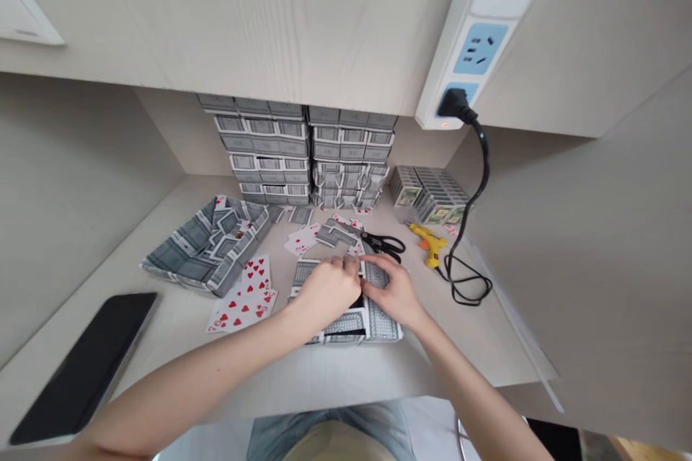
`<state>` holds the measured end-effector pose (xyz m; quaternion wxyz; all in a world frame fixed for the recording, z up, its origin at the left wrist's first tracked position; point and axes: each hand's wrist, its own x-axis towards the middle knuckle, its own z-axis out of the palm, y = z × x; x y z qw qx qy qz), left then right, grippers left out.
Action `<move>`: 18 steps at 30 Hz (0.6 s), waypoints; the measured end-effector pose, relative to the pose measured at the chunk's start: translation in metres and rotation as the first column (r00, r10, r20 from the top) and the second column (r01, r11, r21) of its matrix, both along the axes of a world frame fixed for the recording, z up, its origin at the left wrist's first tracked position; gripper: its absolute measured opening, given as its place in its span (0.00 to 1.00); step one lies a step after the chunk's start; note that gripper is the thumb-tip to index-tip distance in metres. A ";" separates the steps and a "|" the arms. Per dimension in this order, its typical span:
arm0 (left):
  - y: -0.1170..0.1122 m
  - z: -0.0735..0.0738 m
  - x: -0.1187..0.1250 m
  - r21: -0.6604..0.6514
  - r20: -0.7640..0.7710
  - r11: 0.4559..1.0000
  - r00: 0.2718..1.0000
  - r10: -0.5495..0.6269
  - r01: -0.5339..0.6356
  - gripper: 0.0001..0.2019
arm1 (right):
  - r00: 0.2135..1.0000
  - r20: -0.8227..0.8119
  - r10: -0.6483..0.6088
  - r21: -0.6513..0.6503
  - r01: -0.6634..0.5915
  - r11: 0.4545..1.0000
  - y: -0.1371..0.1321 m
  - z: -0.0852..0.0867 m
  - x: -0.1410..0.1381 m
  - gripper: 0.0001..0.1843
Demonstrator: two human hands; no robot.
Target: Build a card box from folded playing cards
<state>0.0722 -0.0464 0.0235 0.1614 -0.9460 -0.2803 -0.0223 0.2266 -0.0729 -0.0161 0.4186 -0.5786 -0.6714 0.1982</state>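
Note:
A box built of grey-backed playing cards (pixel 383 320) lies in front of me at the table's near edge, with dark gaps in its top. My left hand (pixel 332 288) is closed in a fist over its middle; whatever the fingers hold is hidden. From the right, my right hand (pixel 393 292) grips the box, its thumb and forefinger curved at the edge of a card panel, close to the left hand's fingers. Just beyond the hands are black scissors (pixel 385 243) and loose cards (pixel 303 239). More cards with red hearts (pixel 243 306) lie face up to the left.
An open card-built tray (pixel 184 248) holding folded cards stands left, near a black phone-like slab (pixel 81 367). Stacked card boxes (pixel 270 148) fill the back, beside packaged decks (pixel 432 194). A yellow glue gun (pixel 429 241) trails its black cable (pixel 484 173) to a power strip (pixel 481 43).

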 end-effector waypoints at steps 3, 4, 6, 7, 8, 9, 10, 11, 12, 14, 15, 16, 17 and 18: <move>-0.003 -0.001 0.000 0.013 -0.017 1.000 1.000 0.006 -0.006 0.12 | 1.000 -0.008 -0.003 -0.002 0.003 1.000 0.000 0.000 0.000 0.20; -0.003 -0.002 0.000 0.015 -0.015 1.000 1.000 0.012 -0.012 0.12 | 1.000 -0.010 -0.003 -0.002 0.003 1.000 0.000 0.000 0.000 0.20; -0.005 -0.003 -0.001 0.012 -0.003 1.000 1.000 0.026 -0.026 0.13 | 1.000 -0.010 -0.003 -0.003 0.003 1.000 0.000 -0.001 0.000 0.20; -0.005 -0.004 -0.001 0.012 0.005 0.999 0.999 0.034 -0.034 0.13 | 1.000 -0.009 -0.003 -0.003 0.003 1.000 0.000 -0.001 0.000 0.20; -0.005 -0.004 -0.001 0.015 0.012 0.999 0.999 0.041 -0.041 0.14 | 1.000 -0.006 -0.003 -0.004 0.003 1.000 0.000 -0.001 0.000 0.20; -0.005 -0.005 -0.001 0.020 0.016 0.999 0.999 0.046 -0.046 0.14 | 1.000 -0.003 -0.003 -0.005 0.003 1.000 0.000 -0.001 0.000 0.20; -0.005 -0.005 -0.001 0.024 0.016 0.999 0.999 0.048 -0.049 0.15 | 1.000 0.000 -0.003 -0.005 0.003 1.000 0.000 -0.001 0.000 0.20; -0.005 -0.006 0.000 0.025 0.013 0.999 0.999 0.047 -0.047 0.15 | 1.000 0.003 -0.001 -0.004 0.001 1.000 0.000 -0.001 0.001 0.20; -0.005 -0.006 0.000 0.024 0.006 0.999 0.999 0.043 -0.043 0.14 | 1.000 0.007 0.003 -0.003 -0.003 1.000 0.000 -0.001 0.001 0.20; -0.006 -0.006 0.001 0.019 -0.018 0.999 0.999 0.032 -0.032 0.13 | 1.000 0.015 0.014 -0.003 -0.014 1.000 0.001 -0.001 0.001 0.20; -0.006 -0.006 0.002 0.022 -0.029 0.999 0.999 0.027 -0.026 0.13 | 1.000 0.017 0.019 -0.003 -0.019 1.000 0.001 -0.001 0.002 0.20; -0.007 -0.005 0.002 0.030 -0.036 0.999 0.999 0.020 -0.019 0.13 | 1.000 0.019 0.023 -0.004 -0.023 1.000 0.001 -0.001 0.002 0.20; -0.007 -0.005 0.002 0.037 -0.042 0.999 0.999 0.009 -0.007 0.13 | 1.000 0.020 0.024 -0.005 -0.024 1.000 0.001 0.000 0.002 0.20; -0.007 -0.004 0.002 0.039 -0.046 0.999 0.999 -0.011 0.012 0.12 | 1.000 0.019 0.025 -0.005 -0.025 1.000 0.001 0.000 0.002 0.20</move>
